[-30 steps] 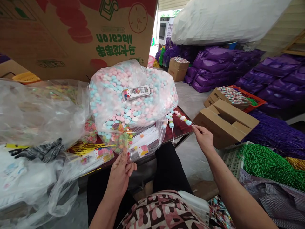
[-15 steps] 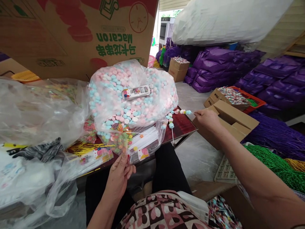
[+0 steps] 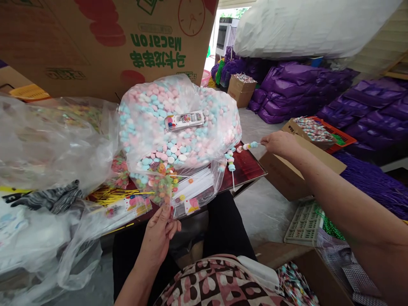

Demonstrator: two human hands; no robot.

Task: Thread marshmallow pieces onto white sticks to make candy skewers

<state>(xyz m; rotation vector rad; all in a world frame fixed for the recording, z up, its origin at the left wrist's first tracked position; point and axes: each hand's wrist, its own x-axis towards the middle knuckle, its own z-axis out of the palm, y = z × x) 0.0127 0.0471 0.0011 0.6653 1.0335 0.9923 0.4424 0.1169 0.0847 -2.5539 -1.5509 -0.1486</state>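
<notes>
My right hand pinches the bare stick end of a candy skewer, held out sideways over the table's right corner. Its pieces are pale blue, pink, white and yellow. Another candy skewer rests by the bag, its stick hanging over the table edge. My left hand is closed at the near edge, thumb and fingers pressed on a small clear plastic bag. Behind that bag are gummy rings and a bundle of white sticks. A big clear bag of pastel candies stands behind, with a packaged skewer pack on it.
A tall carton stands at the back. Plastic bags and a striped glove lie left. On the right are an open carton, a crate and purple sacks. A box of skewers stands beside my lap.
My right hand has risen slightly with the candy skewer, its fingers now more level. My left hand stays in place. The view has shifted a little.
</notes>
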